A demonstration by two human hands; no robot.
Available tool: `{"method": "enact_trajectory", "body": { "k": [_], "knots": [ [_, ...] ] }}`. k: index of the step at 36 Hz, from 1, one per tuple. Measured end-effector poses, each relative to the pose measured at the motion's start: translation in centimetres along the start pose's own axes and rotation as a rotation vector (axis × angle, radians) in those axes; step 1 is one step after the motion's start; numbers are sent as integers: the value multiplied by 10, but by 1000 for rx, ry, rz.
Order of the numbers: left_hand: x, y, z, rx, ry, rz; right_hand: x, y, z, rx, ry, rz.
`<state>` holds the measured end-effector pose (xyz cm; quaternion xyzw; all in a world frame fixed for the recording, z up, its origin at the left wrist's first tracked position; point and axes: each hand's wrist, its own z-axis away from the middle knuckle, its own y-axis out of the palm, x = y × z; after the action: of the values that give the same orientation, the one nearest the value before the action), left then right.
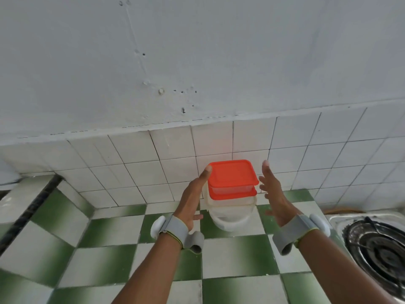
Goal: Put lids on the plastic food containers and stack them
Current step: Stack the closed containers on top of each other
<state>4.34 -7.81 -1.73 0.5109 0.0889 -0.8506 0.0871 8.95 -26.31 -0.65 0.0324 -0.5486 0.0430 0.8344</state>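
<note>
A stack of plastic food containers (231, 205) stands on the green-and-white checked counter near the tiled wall. On top sits a clear square container with an orange lid (232, 173). Under it lies a second orange-lidded container (233, 194), then a clear one and a round white tub (230, 220) at the bottom. My left hand (194, 196) is on the left of the stack, fingers extended, fingertips at the top lid's left edge. My right hand (272, 189) is just right of the stack, fingers spread, a small gap from it. Both wrists wear grey bands.
A gas stove burner (379, 246) in a steel top sits at the right edge of the counter (109, 233). The white tiled backsplash (153, 167) rises right behind the stack. A dark strip (32, 207) runs along the counter's left side.
</note>
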Motion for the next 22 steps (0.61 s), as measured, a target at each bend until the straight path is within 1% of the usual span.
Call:
{"method": "enact_trajectory", "body": {
  "k": [1, 3, 4, 5, 8, 10, 12, 14, 17, 20, 22],
  "knots": [
    [1, 0, -1, 10, -10, 8, -3, 0, -1, -14, 47, -18],
    [6, 1, -1, 58, -39, 12, -13, -1, -4, 65, 178, -51],
    [8, 1, -2, 91, -55, 9, -14, 2, -2, 118, 221, -74],
    [10, 2, -2, 117, -63, 16, -14, 5, -1, 136, 232, -100],
    [11, 1, 2, 150, -76, 35, -13, 15, 0, 127, 216, -160],
    [14, -2, 1, 167, -72, 45, -17, 19, 1, 127, 231, -148],
    [19, -8, -2, 159, -60, 48, -19, 26, 3, 97, 245, -166],
    [21, -18, -2, 126, -55, 63, -24, 34, -1, 79, 215, -173],
    [22, -38, 1, 91, -51, 71, -16, 55, 10, 129, 221, -170],
    [22, -62, 1, 62, -52, 82, -17, 78, 9, 304, 186, -252],
    [19, -76, -1, 47, -66, 88, -17, 95, 6, 394, 170, -384]
  ]
}}
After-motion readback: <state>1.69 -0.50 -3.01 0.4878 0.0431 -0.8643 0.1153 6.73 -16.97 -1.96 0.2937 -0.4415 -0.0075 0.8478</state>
